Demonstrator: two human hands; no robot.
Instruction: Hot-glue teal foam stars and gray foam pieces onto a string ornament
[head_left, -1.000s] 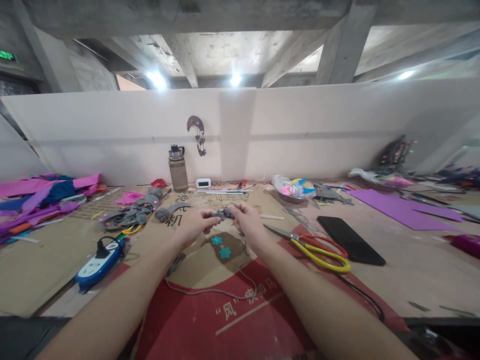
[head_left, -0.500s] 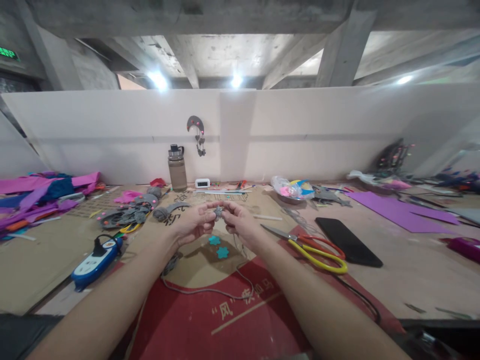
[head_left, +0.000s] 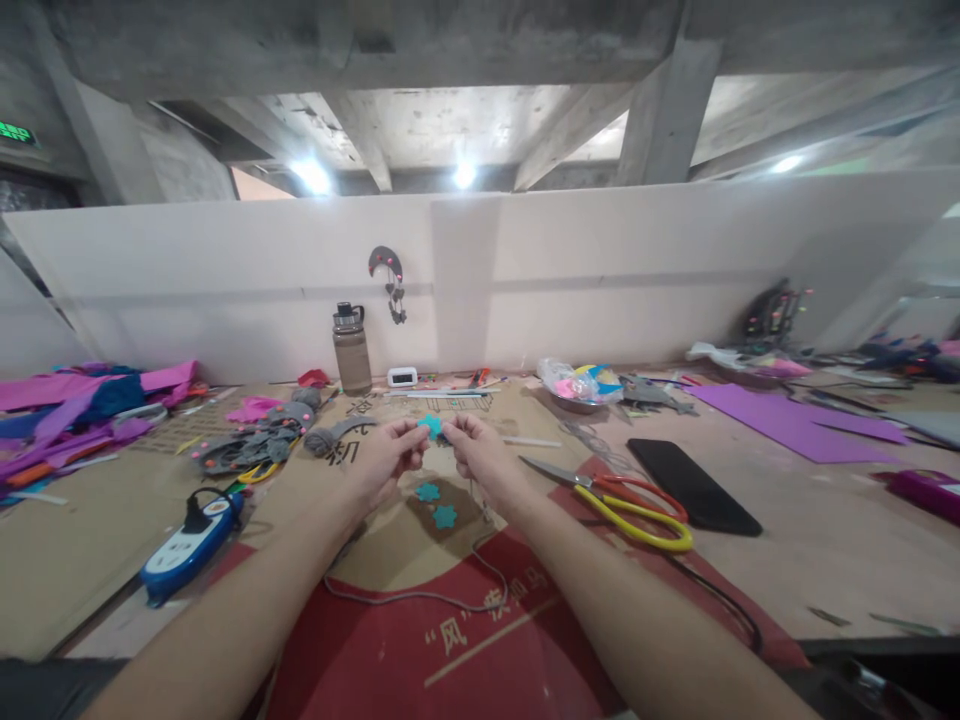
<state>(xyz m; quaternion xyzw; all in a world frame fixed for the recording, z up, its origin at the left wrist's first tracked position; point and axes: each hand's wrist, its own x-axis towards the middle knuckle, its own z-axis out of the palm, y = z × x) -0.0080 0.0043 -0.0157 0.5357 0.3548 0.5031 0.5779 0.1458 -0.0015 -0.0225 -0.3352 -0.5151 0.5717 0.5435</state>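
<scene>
Between my two hands a small teal felt flower (head_left: pixel 430 427) is held up over the cardboard. The fingertips of my left hand (head_left: pixel 394 455) pinch its left edge, and those of my right hand (head_left: pixel 474 450) pinch its right edge. Below them lie two more teal felt pieces, a flower (head_left: pixel 427 492) and a star-like flower (head_left: pixel 445 517). A grey yarn (head_left: pixel 420 597) hangs near my right hand and loops across the red print. Whether the yarn is fixed to the held flower I cannot tell.
Scissors (head_left: pixel 634 510) with red and yellow handles lie to the right, beside a black phone (head_left: pixel 694 485). At left are a power strip (head_left: pixel 191 545) and grey felt pieces (head_left: pixel 251 440). A water bottle (head_left: pixel 351 350) stands at the back.
The piece between my fingers showed a grey side before and now shows teal. Both hands stay close together at about the same spot; the view has tilted slightly upward.
</scene>
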